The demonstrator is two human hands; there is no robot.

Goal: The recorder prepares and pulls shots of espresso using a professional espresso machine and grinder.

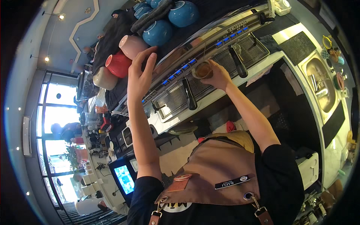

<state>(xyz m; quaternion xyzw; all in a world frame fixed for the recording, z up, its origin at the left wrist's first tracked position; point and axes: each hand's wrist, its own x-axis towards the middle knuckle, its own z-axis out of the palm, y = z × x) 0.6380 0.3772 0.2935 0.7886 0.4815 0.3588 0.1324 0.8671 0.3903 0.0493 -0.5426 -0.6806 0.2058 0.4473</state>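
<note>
My right hand (pixel 218 73) is closed around a small clear cup (pixel 203 70) with brown liquid in it. It holds the cup in front of the espresso machine (pixel 175 60), between two black-handled portafilters, the nearer left one (pixel 189 94) and the right one (pixel 238 61). A thin metal wand (pixel 205 48) reaches down towards the cup. My left hand (pixel 141 70) is raised at the machine's top edge with its fingers apart and nothing held. Its fingertips are beside a pink cup (pixel 132 46) and a red cup (pixel 118 64); whether they touch is unclear.
Blue cups (pixel 157 33), a dark rolled cloth (pixel 152 17) and a beige cup (pixel 105 78) sit on the machine. Drip grates (pixel 168 108) lie below. To the right is a sink (pixel 320 87); a lit touchscreen (pixel 123 179) stands at left. People (pixel 90 50) are beyond the machine.
</note>
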